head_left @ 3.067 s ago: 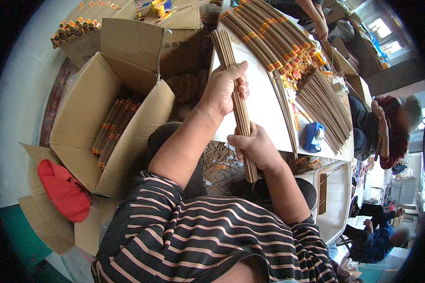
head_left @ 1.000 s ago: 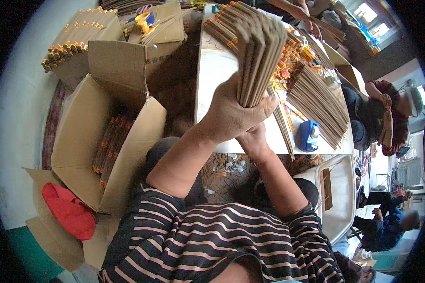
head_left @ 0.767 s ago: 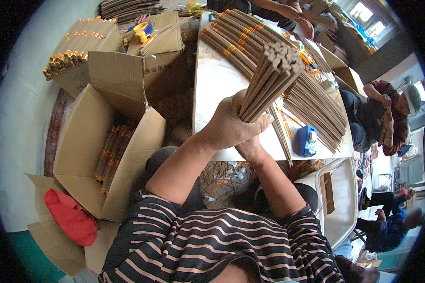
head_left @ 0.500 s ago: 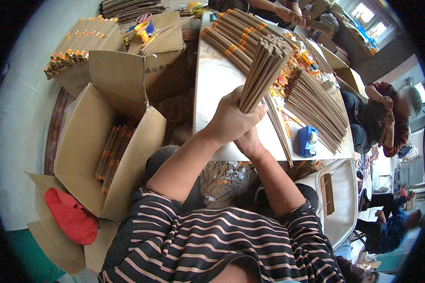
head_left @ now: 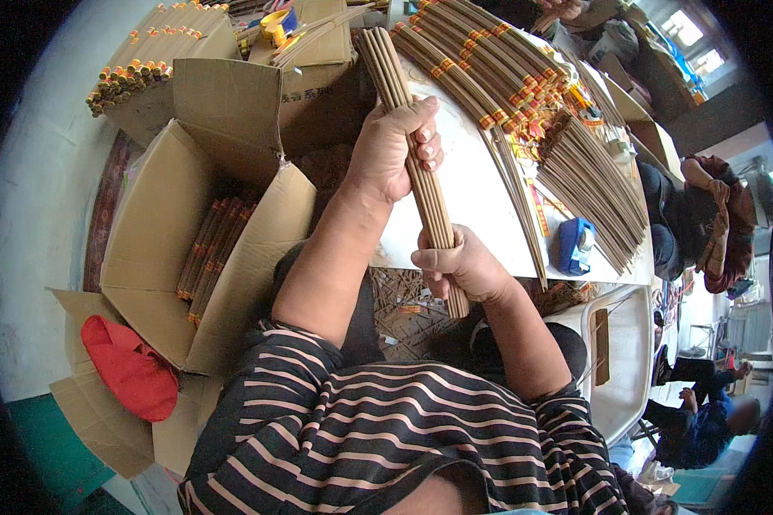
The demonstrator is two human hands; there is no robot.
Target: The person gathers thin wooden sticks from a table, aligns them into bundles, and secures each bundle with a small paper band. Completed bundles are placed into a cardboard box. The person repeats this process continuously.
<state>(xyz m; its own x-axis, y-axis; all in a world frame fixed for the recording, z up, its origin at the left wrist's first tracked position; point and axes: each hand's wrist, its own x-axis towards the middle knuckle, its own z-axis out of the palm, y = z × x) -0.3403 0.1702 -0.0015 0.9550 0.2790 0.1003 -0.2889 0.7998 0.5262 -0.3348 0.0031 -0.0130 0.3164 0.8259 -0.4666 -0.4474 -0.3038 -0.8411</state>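
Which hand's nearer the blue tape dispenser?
Right. The right hand grips the stick bundle near its lower end, left of the blue tape dispenser; the left hand grips higher up the bundle, farther left.

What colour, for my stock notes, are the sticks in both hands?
The sticks are light brown, clearest in the head view.

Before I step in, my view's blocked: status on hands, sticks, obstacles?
Left hand round stick bundle, upper part; right hand round lower part. Bundle slanted. Blue tape dispenser right of right hand, apart; nothing seen blocking.
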